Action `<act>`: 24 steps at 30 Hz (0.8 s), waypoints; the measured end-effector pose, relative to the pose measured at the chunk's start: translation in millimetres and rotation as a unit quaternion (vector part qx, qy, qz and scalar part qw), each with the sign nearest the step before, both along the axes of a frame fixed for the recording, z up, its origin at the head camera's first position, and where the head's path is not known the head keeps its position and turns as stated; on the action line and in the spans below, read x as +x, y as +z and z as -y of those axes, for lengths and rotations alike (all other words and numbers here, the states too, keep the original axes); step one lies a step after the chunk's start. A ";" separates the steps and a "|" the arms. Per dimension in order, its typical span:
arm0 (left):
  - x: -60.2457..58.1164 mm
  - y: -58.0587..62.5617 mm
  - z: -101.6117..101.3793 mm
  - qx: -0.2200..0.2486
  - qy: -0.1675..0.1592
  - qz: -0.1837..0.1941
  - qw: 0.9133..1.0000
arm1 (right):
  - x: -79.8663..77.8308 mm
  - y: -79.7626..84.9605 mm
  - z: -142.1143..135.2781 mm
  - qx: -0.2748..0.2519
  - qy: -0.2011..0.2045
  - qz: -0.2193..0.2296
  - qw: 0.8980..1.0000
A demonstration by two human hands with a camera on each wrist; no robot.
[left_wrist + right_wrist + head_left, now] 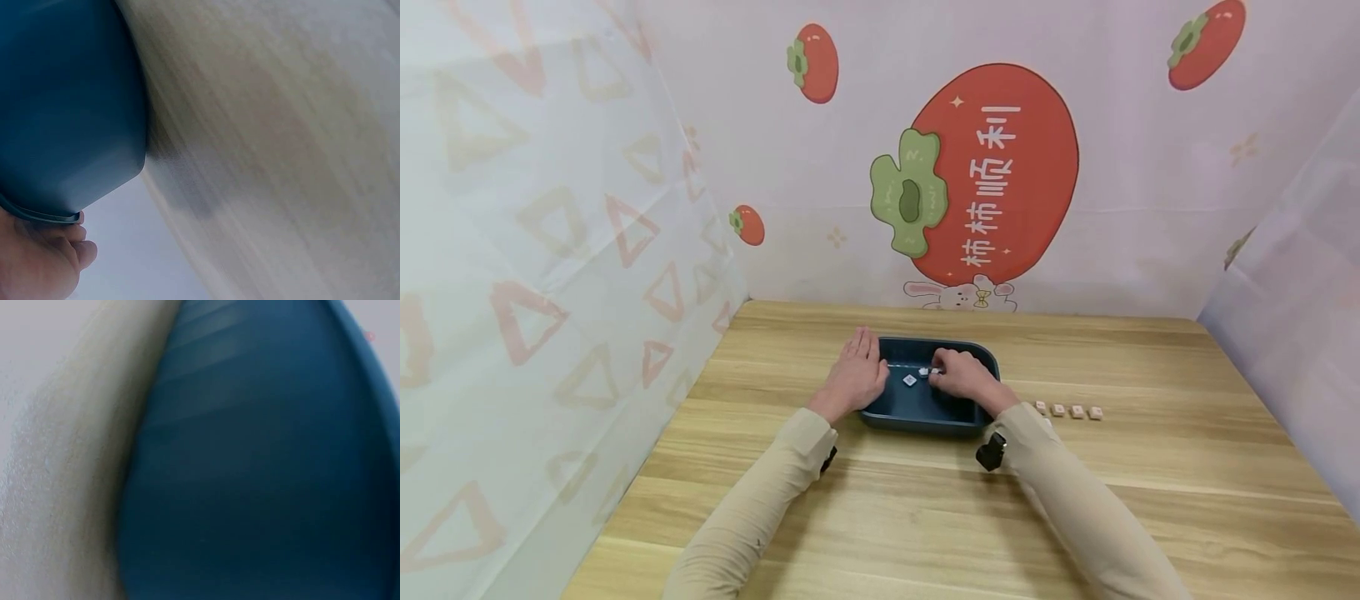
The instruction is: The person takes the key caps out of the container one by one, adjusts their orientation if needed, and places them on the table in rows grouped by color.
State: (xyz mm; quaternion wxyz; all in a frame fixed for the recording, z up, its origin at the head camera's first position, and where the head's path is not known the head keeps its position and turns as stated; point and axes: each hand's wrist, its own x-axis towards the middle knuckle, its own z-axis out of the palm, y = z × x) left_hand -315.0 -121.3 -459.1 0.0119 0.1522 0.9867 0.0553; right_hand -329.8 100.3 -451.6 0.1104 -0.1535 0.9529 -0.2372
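Observation:
A dark blue tray (917,425) sits on the table with a few small white keycap-like blocks (910,380) inside. At its left end my left hand (859,375) rests on the rim, fingers straight and together, the thumb near the inner wall. The left wrist view shows the tray's outer wall (75,106) and part of that hand (37,259) at the rim. Reaching in over the right side, my right hand (962,375) has curled fingers and pinches a small white block (936,371). In the right wrist view the tray wall (250,456) hides the fingers.
Right of the tray, several pale pink keycap-like blocks (1077,412) form a row on the wooden table (895,525). One white block (1048,423) is partly hidden by the right sleeve. Printed cloth walls (820,267) stand behind and at both sides.

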 end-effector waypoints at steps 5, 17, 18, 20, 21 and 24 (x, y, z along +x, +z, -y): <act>1.7 1.2 -0.1 0.005 0.001 0.002 1.000 | 5.2 7.7 -3.8 -0.009 0.010 -0.014 1.000; 1.4 0.4 -0.1 0.000 0.001 0.004 1.000 | 19.6 26.1 -17.4 -0.040 0.036 -0.018 0.998; 1.4 0.6 0.0 -0.001 0.002 0.005 1.000 | 19.9 26.8 -19.0 -0.046 0.041 -0.016 0.998; 1.2 0.7 0.1 -0.001 0.003 0.006 1.000 | 20.5 28.5 -22.2 -0.055 0.047 -0.011 0.997; 1.0 0.6 0.1 0.001 0.003 0.004 1.000 | 21.0 30.0 -23.8 -0.059 0.048 -0.009 0.997; 0.5 0.3 -0.1 0.003 0.002 0.004 1.000 | 22.5 33.8 -28.5 -0.056 0.055 -0.025 0.997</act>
